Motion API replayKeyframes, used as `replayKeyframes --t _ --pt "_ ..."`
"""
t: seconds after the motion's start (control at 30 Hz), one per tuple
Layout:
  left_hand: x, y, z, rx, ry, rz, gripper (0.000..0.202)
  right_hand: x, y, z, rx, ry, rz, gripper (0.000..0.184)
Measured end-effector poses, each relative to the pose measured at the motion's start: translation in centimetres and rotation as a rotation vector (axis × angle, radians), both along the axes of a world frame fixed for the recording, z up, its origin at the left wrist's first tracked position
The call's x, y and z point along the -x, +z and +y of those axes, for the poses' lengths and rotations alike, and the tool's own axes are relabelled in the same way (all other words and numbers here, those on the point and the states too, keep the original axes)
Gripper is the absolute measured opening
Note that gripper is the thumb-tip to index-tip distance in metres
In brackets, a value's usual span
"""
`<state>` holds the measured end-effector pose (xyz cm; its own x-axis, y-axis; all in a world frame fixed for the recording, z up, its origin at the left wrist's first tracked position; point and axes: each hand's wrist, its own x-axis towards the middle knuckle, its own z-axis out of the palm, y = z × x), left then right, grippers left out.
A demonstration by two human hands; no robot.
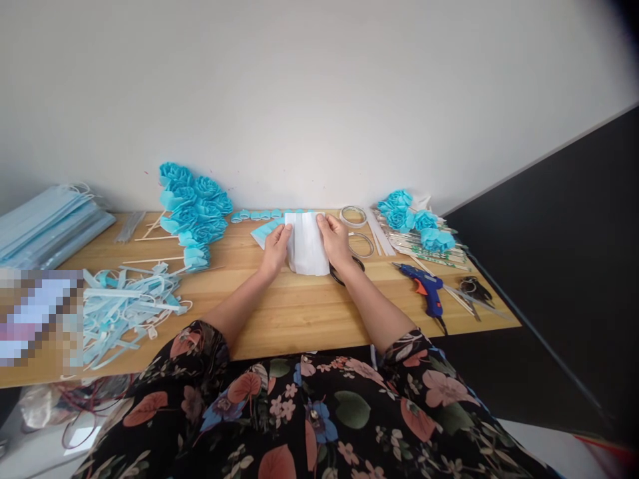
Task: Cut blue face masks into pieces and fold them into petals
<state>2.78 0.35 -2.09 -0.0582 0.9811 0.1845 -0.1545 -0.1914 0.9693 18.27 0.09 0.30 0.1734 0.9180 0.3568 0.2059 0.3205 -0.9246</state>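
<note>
Held up over the middle of the wooden table (299, 313) is a white pleated sheet of mask fabric (306, 245). My left hand (277, 247) pinches its left edge between thumb and fingers. On the opposite edge my right hand (334, 238) grips it the same way. Partly hidden behind the sheet and my left hand lies a light blue piece of mask fabric (262, 233). A row of small curled blue pieces (257, 215) runs along the wall. Two rolls of tape (353, 216) lie beyond my right hand, and a black ring-shaped thing (339, 276) is half covered by my right wrist.
Blue fabric roses on sticks (194, 206) lie at left, more roses (417, 219) on packaged sticks at right. Trimmed mask strips (134, 306) are heaped front left, near stacked masks (47, 219). A blue glue gun (424, 286) lies at right. The wall (299, 100) borders the back.
</note>
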Motion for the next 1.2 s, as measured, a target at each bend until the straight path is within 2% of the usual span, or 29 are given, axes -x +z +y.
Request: replayKeyframes --t 0.13,0.27,0.37,0.6,0.73,1.0,1.1,1.2 --pt "0.1 0.0 0.2 -0.046 -0.018 0.006 0.054 0.5 0.2 -0.5 -0.030 0.011 -0.053 0.049" --pt "0.2 -0.4 0.5 -0.036 0.070 -0.022 0.051 0.4 0.1 -0.4 -0.076 -0.142 -0.113 0.048" --pt "0.2 -0.7 0.7 -0.028 0.090 -0.031 0.050 0.3 0.0 -0.3 -0.096 -0.236 -0.129 0.047" --pt "0.2 -0.7 0.7 -0.048 0.113 -0.055 0.048 0.5 -0.2 -0.3 -0.131 -0.172 -0.154 0.044" --pt "0.3 -0.5 0.7 -0.007 0.073 -0.090 0.050 0.2 -0.4 0.0 -0.121 -0.224 -0.140 0.045" --pt "0.2 -0.4 0.4 0.064 -0.008 -0.156 0.051 0.3 -0.3 -0.2 -0.110 -0.214 -0.129 0.047" --pt "0.2 0.1 0.2 0.070 -0.046 -0.164 0.046 0.4 -0.2 -0.3 -0.103 -0.180 -0.117 0.047" --pt "0.1 0.2 0.2 0.033 -0.018 -0.198 0.041 0.5 0.0 -0.4 -0.099 -0.120 -0.082 0.048"
